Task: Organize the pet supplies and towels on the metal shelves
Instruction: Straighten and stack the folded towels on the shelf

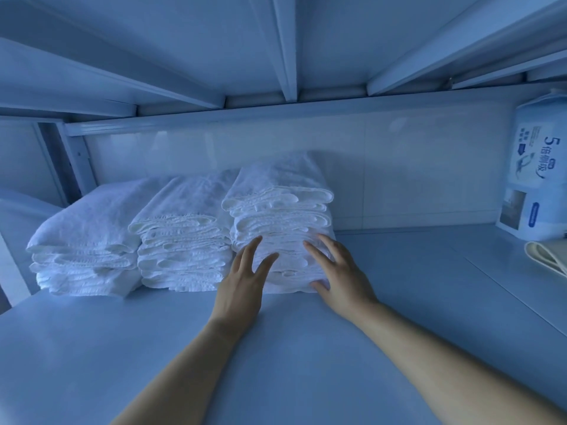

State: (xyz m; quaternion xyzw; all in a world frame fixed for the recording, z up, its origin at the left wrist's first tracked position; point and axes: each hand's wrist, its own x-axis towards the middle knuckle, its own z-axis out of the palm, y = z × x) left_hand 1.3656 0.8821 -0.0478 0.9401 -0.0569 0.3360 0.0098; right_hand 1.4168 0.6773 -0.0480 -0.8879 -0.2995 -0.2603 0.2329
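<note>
Left fingers [252, 251] straight and spread, tips touching the folded front of the right stack [282, 210]; gripping nothing. Right fingers [325, 244] also straight and splayed on that same front, thumb low by the stack's base; nothing held. Left hand [242, 280] and right hand [337, 277] sit side by side, bare forearms running back toward me.

I count three white towel stacks on the shelf [399, 302]. The right stack is tallest, the middle stack [184, 237] touches it, and the left stack [86, 234] is just beside that. All folded flat, nubby weave, rounded fold edges facing out.

Shelf is smooth, flat painted metal. Ribbed underside of one upper shelf [214, 41] overhead.

Far right: one boxy printed pack [537, 167], film-wrapped, standing against the tiled wall [399, 167]. One pale folded cloth [549, 256] near it, cut off by the frame edge.
</note>
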